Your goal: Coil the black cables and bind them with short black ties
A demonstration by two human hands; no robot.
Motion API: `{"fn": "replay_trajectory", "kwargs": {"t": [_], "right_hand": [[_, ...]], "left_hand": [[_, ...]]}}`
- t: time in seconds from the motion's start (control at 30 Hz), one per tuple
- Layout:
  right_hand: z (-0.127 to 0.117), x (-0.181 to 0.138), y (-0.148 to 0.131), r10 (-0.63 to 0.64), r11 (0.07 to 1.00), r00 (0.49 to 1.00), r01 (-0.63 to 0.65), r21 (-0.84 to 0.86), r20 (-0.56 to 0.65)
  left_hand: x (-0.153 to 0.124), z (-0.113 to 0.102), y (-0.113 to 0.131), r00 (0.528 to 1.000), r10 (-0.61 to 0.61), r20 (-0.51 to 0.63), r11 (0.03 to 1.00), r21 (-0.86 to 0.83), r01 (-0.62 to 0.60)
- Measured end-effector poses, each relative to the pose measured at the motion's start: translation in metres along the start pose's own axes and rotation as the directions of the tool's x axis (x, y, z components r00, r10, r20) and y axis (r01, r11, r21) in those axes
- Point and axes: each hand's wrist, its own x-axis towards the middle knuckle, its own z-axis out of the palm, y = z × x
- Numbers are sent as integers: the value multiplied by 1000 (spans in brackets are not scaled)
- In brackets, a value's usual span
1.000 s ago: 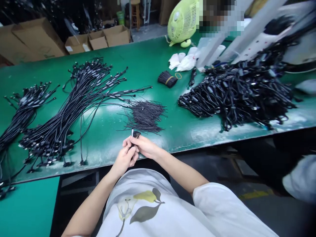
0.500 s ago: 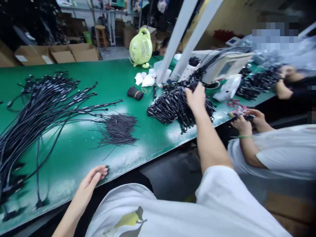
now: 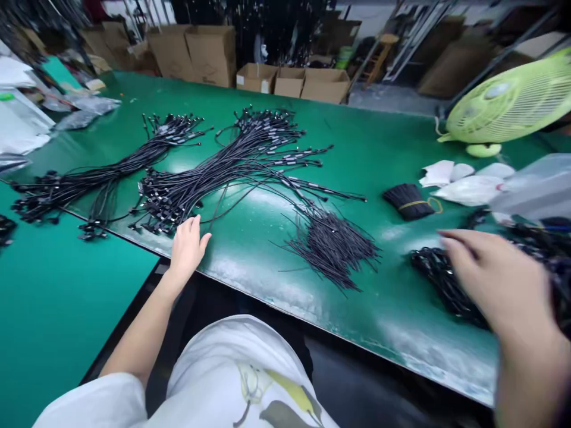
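Landmark: pile of loose black ties (image 3: pixel 336 241), on the green counter (image 3: pixel 254 238); all places are reckoned from it as I see it through the head camera.

Item, large cable bundle (image 3: pixel 214 169): left of the pile, plug ends toward me, grey-sleeved ends farther off, a few strands running to the pile's far edge.

Item, smaller cable bundle (image 3: pixel 125 161): farther left.

Item, left hand (image 3: pixel 187 246): left of the pile, just beside the large bundle's plug ends. Fingers together, thumb spread away, nothing showing in the gap; I cannot tell whether the fingertips touch a plug.

Item, right hand (image 3: pixel 499 279): right of the pile, blurred. Thumb close under the forefinger; I cannot tell whether they hold anything.

Item, folded cables (image 3: pixel 450 291): right of the pile, partly behind the right hand.

Item, banded ties (image 3: pixel 407 202): right of the pile and beyond it.

Changes: half a second ago my view faced farther right, the right hand was down on the folded cables and the left hung bare by the counter's front edge. The left has since gone to the large bundle. I judge that attention has passed from the folded cables to the straight ones, the loose ties lying untouched between.
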Motion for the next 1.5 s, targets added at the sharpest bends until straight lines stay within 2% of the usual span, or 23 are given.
{"fn": "replay_trajectory", "kwargs": {"t": [0.07, 0.13, 0.23, 0.33, 0.43, 0.53, 0.6, 0.67, 0.73, 0.8, 0.83, 0.87, 0.93, 0.97, 1.0, 1.07, 1.1, 1.17, 1.23, 1.3, 1.4, 1.43, 1.5], "right_hand": [[25, 31, -42, 40, 997, 997, -44, 59, 59], [54, 68, -86, -74, 988, 978, 45, 150, 194], [102, 129, -151, -274, 953, 915, 216, 212, 297], [150, 188, -211, -324, 943, 883, 276, 183, 339], [185, 229, -253, -328, 944, 884, 291, 157, 333], [201, 246, -271, -352, 935, 882, 322, 147, 313], [198, 247, -274, -385, 922, 879, 355, 154, 282], [182, 249, -273, -420, 906, 875, 388, 170, 240], [154, 254, -270, -487, 866, 862, 456, 204, 143], [121, 268, -266, -546, 818, 838, 535, 212, -6], [105, 276, -264, -551, 810, 831, 554, 192, -77], [92, 285, -260, -534, 822, 836, 548, 156, -127], [74, 300, -250, -459, 882, 879, 468, 56, -130], [72, 304, -244, -411, 910, 908, 413, 8, -83], [74, 305, -237, -361, 932, 933, 360, -32, -12], [88, 297, -226, -272, 956, 951, 285, -74, 144], [98, 290, -220, -242, 962, 949, 262, -76, 203], [117, 278, -211, -215, 970, 943, 235, -55, 253], [125, 272, -204, -201, 977, 953, 213, -28, 228], [117, 278, -201, -162, 986, 974, 164, 1, 157], [73, 300, -203, -75, 995, 997, 77, 69, -34], [52, 307, -204, -59, 992, 989, 74, 107, -136], [6, 316, -204, -65, 984, 932, 120, 135, -356]], "left_hand": [[4, 2, -15, 999, 8, 39, 999, 39, -9], [7, 5, -24, 998, 39, 58, 999, 25, -41], [17, 6, -34, 999, 29, -23, 997, 75, -27], [32, 3, -42, 997, -49, -55, 973, 221, 60], [42, -1, -49, 997, -73, 11, 946, 319, 66], [42, -3, -54, 998, -56, 9, 938, 342, 50], [42, -1, -56, 999, -24, -26, 947, 319, 31], [44, 2, -54, 998, 28, -52, 974, 227, -16], [51, 1, -47, 997, 61, -52, 998, 31, -60], [60, -9, -34, 998, 48, -26, 953, -297, -54], [64, -19, -27, 1000, 24, -4, 865, -501, -22], [67, -33, -19, 1000, -3, 30, 716, -698, 23], [69, -69, -8, 992, -27, 124, 285, -950, 127], [67, -90, -5, 984, -8, 177, 88, -980, 177], [64, -110, -4, 976, 9, 216, -55, -975, 216], [53, -145, -8, 970, 10, 243, -217, -946, 240], [47, -157, -12, 969, -4, 246, -240, -941, 238], [34, -167, -23, 962, -27, 273, -203, -943, 262], [24, -161, -31, 938, -31, 345, -131, -932, 338], [19, -144, -32, 906, -38, 422, -107, -903, 416], [19, -119, -21, 880, -35, 474, -152, -873, 464], [19, -115, -17, 877, -14, 480, -171, -866, 471], [20, -113, -9, 876, 60, 479, -224, -848, 480]]}}
